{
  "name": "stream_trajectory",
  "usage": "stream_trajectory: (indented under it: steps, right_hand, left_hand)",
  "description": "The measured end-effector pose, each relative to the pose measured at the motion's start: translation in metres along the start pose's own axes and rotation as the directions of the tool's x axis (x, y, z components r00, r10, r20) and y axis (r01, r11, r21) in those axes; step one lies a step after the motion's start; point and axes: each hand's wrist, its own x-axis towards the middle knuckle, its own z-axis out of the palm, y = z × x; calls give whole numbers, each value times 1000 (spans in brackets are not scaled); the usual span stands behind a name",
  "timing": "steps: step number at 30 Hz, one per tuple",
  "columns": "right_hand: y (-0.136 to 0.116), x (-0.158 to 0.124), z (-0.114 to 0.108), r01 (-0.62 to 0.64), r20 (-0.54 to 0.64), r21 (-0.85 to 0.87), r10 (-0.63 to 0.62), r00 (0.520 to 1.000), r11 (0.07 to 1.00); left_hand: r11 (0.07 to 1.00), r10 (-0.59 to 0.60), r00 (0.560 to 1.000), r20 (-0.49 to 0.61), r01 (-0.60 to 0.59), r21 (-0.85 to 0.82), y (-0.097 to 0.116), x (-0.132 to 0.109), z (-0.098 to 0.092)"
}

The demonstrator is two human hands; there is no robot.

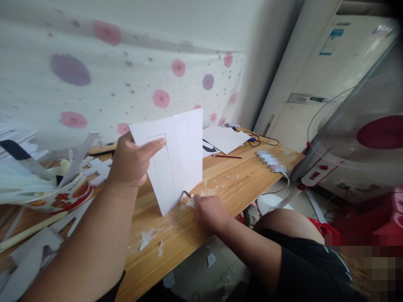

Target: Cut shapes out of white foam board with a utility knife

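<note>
My left hand (129, 163) grips a white board (189, 147) by its left edge, thumb pressed on the front face. The board stands upright and tilted over the wooden table (220, 180), and pencil-drawn stepped outlines mark its face. Low at the board's right side, my right hand (211, 212) is closed around a small tool (187, 193) with a thin, dark, bent tip. Something whitish is around the tool near my fingers, and its handle is hidden in my fist. The tip is close to the board's lower edge; I cannot tell whether they touch.
White scraps (146, 239) lie on the near table. A printed paper tub (72, 195) holding tools and strips stands left among cut white pieces. Behind are white sheets (226, 138), a dark red pencil (228, 157) and cables. A fan (355, 126) stands right; another person's knee (289, 222) is near the table.
</note>
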Motion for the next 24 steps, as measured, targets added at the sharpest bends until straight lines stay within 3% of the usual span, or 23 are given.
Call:
stream_trajectory:
  steps: [5,11,15,19,24]
  right_hand:
    - [6,-2,-1,-4,-44,46,6,999,999]
    - [22,0,-12,16,-114,142,1,993,990]
    - [41,5,-33,103,-121,201,-80,989,974]
    - [66,9,-56,150,-147,232,-118,982,961]
    - [114,35,-53,44,-198,243,5,980,969]
  left_hand:
    - [992,-119,992,49,117,43,-6,-5,-9]
    - [917,-375,914,154,341,207,-34,-58,-18]
    - [875,-435,899,47,410,255,-55,-83,-20]
    - [875,-430,899,-86,438,206,-62,-83,-26]
    - [883,-449,877,-171,465,67,-61,-75,-32]
